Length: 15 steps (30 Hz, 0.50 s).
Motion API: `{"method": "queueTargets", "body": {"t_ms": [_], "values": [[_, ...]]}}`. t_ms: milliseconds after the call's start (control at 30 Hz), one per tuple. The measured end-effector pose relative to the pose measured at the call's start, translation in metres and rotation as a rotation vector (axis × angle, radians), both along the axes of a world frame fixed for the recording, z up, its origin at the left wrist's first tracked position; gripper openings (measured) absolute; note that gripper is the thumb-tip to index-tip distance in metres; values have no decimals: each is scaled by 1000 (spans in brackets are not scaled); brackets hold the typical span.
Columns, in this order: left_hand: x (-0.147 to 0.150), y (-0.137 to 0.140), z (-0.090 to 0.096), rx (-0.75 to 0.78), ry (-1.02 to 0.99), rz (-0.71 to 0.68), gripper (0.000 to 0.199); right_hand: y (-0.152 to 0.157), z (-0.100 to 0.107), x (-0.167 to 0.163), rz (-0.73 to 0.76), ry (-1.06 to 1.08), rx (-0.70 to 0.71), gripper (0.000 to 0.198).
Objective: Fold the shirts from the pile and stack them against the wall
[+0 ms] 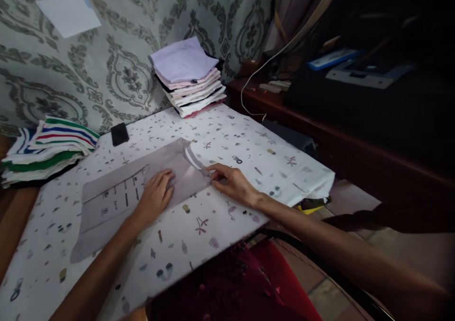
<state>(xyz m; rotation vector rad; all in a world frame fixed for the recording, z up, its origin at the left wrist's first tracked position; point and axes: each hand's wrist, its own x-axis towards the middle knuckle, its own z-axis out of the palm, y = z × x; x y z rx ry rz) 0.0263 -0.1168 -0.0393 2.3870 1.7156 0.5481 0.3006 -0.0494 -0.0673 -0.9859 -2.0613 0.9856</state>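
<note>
Grey shirt [113, 188] lies folded flat on the worktop [256, 155], its white-banded collar [194, 159] at the end toward the right hand [232, 183] and lines of dark print, too small to read, showing on the part to the left. The left hand [155, 194] rests palm down on the shirt's middle, fingers loosely together and slightly bent, gripping nothing. The right hand is at the near end of the shirt's collar, thumb and forefinger curled with only a little space between them, the fingertips at the edge; whether fabric is pinched there, I cannot tell. Beyond the shirt's collar end rises a tall stack of folded clothes [199, 91], topped by a lilac piece [185, 60]. A small dark flat object [120, 134] lies beyond the shirt's far edge, just apart from it, and a lower pile of striped cloth [60, 138] sits farther left of the shirt. Above and beyond the shirt, a white sheet [69, 13] shows against the patterned wall [131, 70].
</note>
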Motion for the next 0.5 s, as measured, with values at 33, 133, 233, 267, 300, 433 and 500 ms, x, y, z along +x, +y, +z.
{"method": "queueTargets", "body": {"t_ms": [33, 133, 233, 267, 300, 433, 500], "values": [[-1, 2, -7, 16, 24, -1, 32, -1, 0, 1, -10, -13, 17, 43], [-7, 3, -18, 27, 66, -4, 32, -2, 1, 3, -26, -48, 47, 42], [-7, 1, -16, 25, 70, 1, 32, -1, 0, 2, -31, -66, 60, 42], [-6, 0, -15, 24, 68, 5, 32, 0, -1, 2, -26, -69, 59, 42], [-5, 0, -15, 25, 65, 11, 32, 0, -1, 2, -22, -72, 55, 43], [-3, -1, -14, 31, 73, 19, 31, 0, 3, 3, -17, -62, 34, 40], [-3, -1, -14, 34, 83, 15, 31, -3, 8, 3, -10, -56, 53, 30]]}}
